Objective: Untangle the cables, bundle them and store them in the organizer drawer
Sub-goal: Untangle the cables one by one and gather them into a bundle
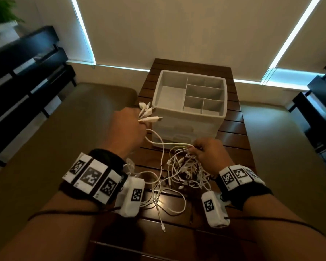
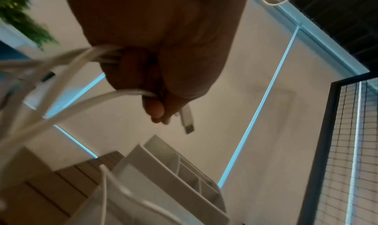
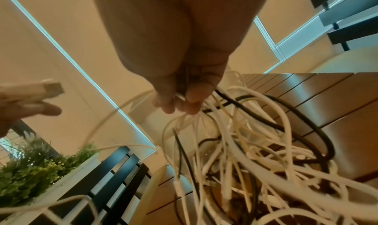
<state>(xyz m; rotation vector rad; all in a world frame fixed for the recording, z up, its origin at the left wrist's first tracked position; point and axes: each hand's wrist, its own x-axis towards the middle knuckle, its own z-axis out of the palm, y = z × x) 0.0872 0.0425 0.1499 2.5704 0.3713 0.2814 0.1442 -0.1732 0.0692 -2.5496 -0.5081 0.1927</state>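
A tangle of white and black cables point(image 1: 186, 170) point(image 3: 245, 155) lies on the wooden slatted table point(image 1: 233, 140) in front of a white organizer point(image 1: 190, 98) with open top compartments and drawers below. My left hand point(image 1: 128, 127) point(image 2: 159, 83) is raised left of the organizer and grips several white cable ends; a USB plug point(image 1: 151, 119) point(image 2: 187, 122) sticks out past its fingers. My right hand point(image 1: 205, 149) point(image 3: 180, 99) pinches cable strands at the top of the tangle, just before the organizer's drawer fronts point(image 1: 179, 136).
Tan cushioned seats point(image 1: 73, 117) flank the table on both sides. Black shelving point(image 1: 26, 72) stands at the left and dark furniture point(image 1: 320, 102) at the right. A green plant point(image 3: 36, 167) sits at the left. Loose cable loops point(image 1: 164, 202) trail toward me on the table.
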